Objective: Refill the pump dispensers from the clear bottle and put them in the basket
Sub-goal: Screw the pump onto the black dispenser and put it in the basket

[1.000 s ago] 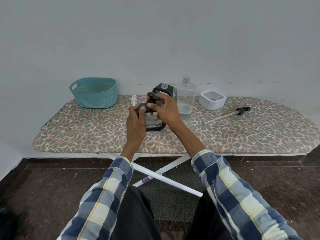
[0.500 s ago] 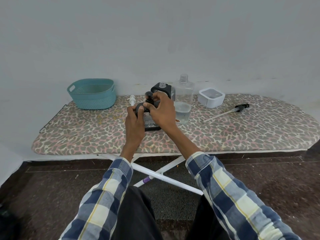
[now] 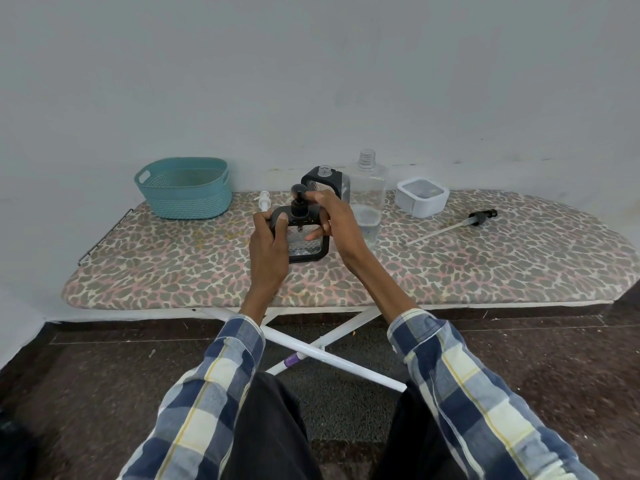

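Note:
A square black-framed pump dispenser point(image 3: 306, 252) stands on the leopard-print ironing board point(image 3: 173, 268), its black pump head point(image 3: 298, 195) fitted on top. My left hand point(image 3: 268, 251) grips its left shoulder. My right hand point(image 3: 337, 223) wraps its right shoulder, index finger reaching the pump head and thumb across the front. Behind it stands a second black dispenser point(image 3: 323, 180) with an open neck. The clear bottle point(image 3: 369, 199), uncapped and about a third full, is just right of my right hand. The teal basket point(image 3: 185, 188) sits at the back left.
A small white pump point(image 3: 264, 199) stands between the basket and the dispensers. A white square container point(image 3: 421, 197) sits at the back right. A loose black pump with a long tube point(image 3: 476, 219) lies on the board's right part. The wall runs close behind.
My right hand has slid off the pump head toward the right, so the black pump now shows. The left hand keeps its hold and the dispenser stays in place.

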